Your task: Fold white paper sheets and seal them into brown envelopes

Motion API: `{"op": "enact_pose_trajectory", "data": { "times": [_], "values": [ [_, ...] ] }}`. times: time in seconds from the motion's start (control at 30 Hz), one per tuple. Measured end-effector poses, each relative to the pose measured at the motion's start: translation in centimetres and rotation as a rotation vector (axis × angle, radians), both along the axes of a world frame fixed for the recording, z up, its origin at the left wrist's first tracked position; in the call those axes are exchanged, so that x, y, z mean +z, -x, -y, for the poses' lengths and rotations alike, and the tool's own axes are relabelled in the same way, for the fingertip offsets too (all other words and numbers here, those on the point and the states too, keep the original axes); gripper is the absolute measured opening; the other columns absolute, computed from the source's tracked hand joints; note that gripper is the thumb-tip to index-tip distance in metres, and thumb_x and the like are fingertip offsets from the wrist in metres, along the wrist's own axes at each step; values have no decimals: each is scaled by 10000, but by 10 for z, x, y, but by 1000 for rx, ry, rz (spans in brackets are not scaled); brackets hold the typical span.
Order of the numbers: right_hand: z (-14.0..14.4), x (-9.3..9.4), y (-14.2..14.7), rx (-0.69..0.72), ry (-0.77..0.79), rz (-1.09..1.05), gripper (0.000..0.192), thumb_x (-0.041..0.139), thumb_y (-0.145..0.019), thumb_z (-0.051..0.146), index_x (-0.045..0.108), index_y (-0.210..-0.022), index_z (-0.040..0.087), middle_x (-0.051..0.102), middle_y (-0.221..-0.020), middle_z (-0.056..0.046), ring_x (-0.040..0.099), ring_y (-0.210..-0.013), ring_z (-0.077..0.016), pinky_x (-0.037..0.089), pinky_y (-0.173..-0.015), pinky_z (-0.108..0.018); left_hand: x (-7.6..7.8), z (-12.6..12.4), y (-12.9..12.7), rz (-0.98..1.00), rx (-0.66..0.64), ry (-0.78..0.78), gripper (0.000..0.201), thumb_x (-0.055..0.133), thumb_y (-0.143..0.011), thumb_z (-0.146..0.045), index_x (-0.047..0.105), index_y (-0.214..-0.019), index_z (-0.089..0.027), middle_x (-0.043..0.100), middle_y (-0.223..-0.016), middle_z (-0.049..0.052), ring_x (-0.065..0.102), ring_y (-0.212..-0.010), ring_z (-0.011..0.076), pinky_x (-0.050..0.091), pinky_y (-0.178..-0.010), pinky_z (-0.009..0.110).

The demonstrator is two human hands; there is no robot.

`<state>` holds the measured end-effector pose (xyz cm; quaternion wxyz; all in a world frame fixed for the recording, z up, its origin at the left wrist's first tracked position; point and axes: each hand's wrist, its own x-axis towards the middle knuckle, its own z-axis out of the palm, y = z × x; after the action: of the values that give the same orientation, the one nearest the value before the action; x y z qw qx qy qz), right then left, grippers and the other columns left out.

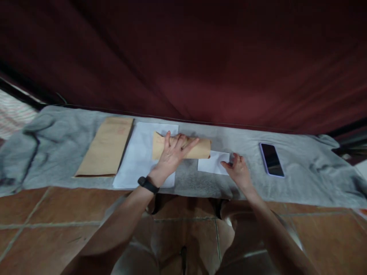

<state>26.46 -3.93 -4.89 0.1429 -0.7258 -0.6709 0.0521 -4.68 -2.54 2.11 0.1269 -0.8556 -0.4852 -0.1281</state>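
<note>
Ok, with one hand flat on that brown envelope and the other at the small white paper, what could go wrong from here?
The left hand presses the brown envelope, which overlaps the white sheet; sliding it could drag that sheet along.
The right hand touches only an edge of the small white paper, so it might crease or slip.
The grey cloth lies rumpled and could bunch, nudging the phone nearby.

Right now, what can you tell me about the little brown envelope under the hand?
The small brown envelope looks like plain kraft paper, long and narrow, lying flat and slightly tilted on the grey cloth. Its left end overlaps the white sheet; its right end sits just beside the small white paper. Faint reddish marks show near its left end, too blurry to read. The left hand presses on its middle with spread fingers. The right hand does not touch it.
</note>
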Motion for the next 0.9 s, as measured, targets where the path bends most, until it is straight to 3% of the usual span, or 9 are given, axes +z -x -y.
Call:
{"op": "enact_pose_trajectory", "data": {
  "times": [0.3, 0.53, 0.9],
  "values": [
    [-2, 20, 10, -66, 251, -40, 518, 648, -895, 476, 556, -1273, 134, 713, -1072, -153, 693, -1017, -290, 502, -797, -333, -10, 4, -14, 4, 30, -58, 899, 474, -876, -2, 107, -1608, -373, 498, -1442, 114, 413, -1412, 305, 217, -1187, 690],
    [-8, 17, -4, 52, 242, -324, 222, 607, -881, 349, 708, -1033, 223, 756, -869, -49, 705, -794, -227, 506, -701, -306, -12, 5, -16, 10, 39, -3, 892, 463, -868, 8, 140, -1604, -379, 492, -1455, 107, 407, -1415, 302, 187, -1207, 677],
    [-22, 15, -37, -10, 116, -484, 229, 562, -839, 275, 714, -999, 213, 759, -852, -61, 697, -826, -247, 542, -745, -345, -14, -2, -5, 120, 47, 143, 909, 612, -839, -131, 156, -1614, -266, 523, -1358, 155, 451, -1334, 324, 135, -1196, 656]
  ]
}}
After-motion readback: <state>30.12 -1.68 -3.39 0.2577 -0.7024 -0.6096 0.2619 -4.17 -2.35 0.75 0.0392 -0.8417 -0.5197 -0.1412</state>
